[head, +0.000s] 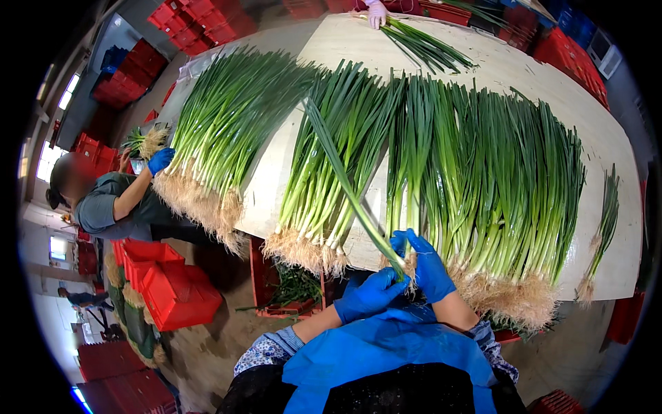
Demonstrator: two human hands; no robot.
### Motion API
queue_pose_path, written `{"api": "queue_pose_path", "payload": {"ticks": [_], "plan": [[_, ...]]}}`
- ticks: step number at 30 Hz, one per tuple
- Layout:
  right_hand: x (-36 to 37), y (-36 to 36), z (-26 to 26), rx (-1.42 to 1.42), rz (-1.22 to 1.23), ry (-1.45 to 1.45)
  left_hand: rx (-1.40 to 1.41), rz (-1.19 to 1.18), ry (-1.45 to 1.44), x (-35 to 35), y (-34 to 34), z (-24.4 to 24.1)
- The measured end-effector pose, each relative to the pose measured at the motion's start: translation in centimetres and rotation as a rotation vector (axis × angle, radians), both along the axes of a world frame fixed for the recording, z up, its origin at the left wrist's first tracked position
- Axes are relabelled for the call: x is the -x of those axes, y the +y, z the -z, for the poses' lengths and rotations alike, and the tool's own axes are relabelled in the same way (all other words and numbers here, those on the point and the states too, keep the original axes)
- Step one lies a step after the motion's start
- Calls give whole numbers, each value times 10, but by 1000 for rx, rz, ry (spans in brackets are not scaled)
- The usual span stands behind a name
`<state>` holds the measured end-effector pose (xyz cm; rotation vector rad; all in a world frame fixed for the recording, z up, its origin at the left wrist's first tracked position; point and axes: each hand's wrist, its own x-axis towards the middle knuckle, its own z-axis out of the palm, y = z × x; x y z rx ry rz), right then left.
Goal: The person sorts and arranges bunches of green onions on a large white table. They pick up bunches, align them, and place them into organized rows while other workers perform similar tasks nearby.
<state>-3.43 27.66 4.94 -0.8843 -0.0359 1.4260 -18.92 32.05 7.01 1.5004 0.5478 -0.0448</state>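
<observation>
At the near edge of the table, my left hand (370,295), in a blue glove, pinches a green leaf at the root end of a green onion (344,178). This onion slants up and left over the others. My right hand (429,269), also gloved in blue, grips its pale base from the right, close to the left fingertips. The fingers partly hide the base and roots. Left of my hands lies a row of green onions (331,171), roots toward me. A wider pile of green onions (496,196) spreads to the right, its roots hanging over the edge.
A co-worker's blue-gloved hand (161,160) touches another onion pile (222,129) at left. Across the pale tabletop (341,39), a gloved hand (377,14) holds a bunch. Below the edge sits a red crate (261,290) with leaf scraps. Red crates (178,295) stand left.
</observation>
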Motion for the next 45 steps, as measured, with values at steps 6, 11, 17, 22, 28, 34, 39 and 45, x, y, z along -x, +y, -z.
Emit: {"api": "queue_pose_path", "payload": {"ticks": [6, 11, 17, 22, 28, 34, 39, 45], "plan": [[-8, 19, -9, 54, -345, 10, 23, 7, -150, -1, 5, 3], [-8, 23, -13, -2, -380, 47, 198, 95, -97, 8, 17, -2], [-2, 32, -35, -162, -356, 155, 267, 308, -46, 8, 26, -27], [-14, 58, -18, -162, -260, 35, 118, 337, 2, 33, 50, -32], [-7, 76, -11, -76, -220, -120, 237, 24, 179, 114, 86, -59], [17, 94, -20, 7, -165, 99, 81, -565, -150, 134, 73, -55], [28, 107, -8, -34, -154, 131, 669, -893, -695, 88, 67, -57], [-18, 110, 7, -89, 11, 114, 566, -984, -446, 140, 51, -72]]}}
